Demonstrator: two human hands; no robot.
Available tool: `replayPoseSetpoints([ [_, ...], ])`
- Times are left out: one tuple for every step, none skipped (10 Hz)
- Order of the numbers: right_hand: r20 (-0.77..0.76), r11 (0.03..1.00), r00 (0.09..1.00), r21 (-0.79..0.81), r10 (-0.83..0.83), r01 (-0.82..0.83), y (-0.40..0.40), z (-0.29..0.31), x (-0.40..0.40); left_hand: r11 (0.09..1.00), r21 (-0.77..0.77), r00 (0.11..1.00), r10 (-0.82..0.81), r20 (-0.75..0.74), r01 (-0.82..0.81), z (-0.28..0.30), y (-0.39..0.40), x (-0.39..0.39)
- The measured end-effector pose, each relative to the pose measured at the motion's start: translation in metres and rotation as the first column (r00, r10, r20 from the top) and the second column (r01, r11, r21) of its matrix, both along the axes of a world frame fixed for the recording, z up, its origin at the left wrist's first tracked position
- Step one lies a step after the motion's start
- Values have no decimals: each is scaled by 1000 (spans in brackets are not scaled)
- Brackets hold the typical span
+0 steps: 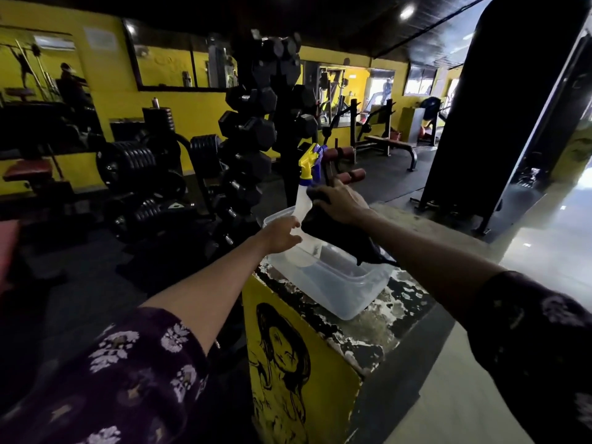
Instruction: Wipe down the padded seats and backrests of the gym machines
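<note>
Black soft cloth (339, 232) limp, light; my right hand (342, 203) fingers grip its top. Left hand (282, 233) fingers loose, open, near clear plastic spray bottle (303, 200); I'd grab neck.

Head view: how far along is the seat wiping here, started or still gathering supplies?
Still gathering. Done: nothing visible; no pad is being wiped. In hand: the right hand holds a dark cloth over the clear tub on the ledge, while the left hand reaches to the spray bottle standing in it. Left: all wiping, including the bench behind.
</note>
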State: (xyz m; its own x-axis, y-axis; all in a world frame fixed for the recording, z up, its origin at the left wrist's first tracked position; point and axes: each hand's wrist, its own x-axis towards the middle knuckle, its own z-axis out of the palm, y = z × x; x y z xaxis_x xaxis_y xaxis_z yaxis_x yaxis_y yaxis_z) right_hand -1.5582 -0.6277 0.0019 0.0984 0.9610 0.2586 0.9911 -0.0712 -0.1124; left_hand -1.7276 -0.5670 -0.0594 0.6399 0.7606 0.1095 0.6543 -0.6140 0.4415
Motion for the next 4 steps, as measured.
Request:
replayPoseSetpoints([
  [124,893,991,-440,-46,97,16,-34,9,999,-39,1000,20,2,-20,-2,4,-2],
  [143,763,988,-633,-52,132,10,-35,7,997,-71,999,34,-5,-34,-1,3,-3],
  [138,725,985,-668,-104,170,4,-32,11,998,-67,1000,18,-1,-18,-1,0,-2],
  [158,748,982,-638,-108,185,-2,-33,10,998,-59,1000,9,-6,-10,2,-8,-2],
])
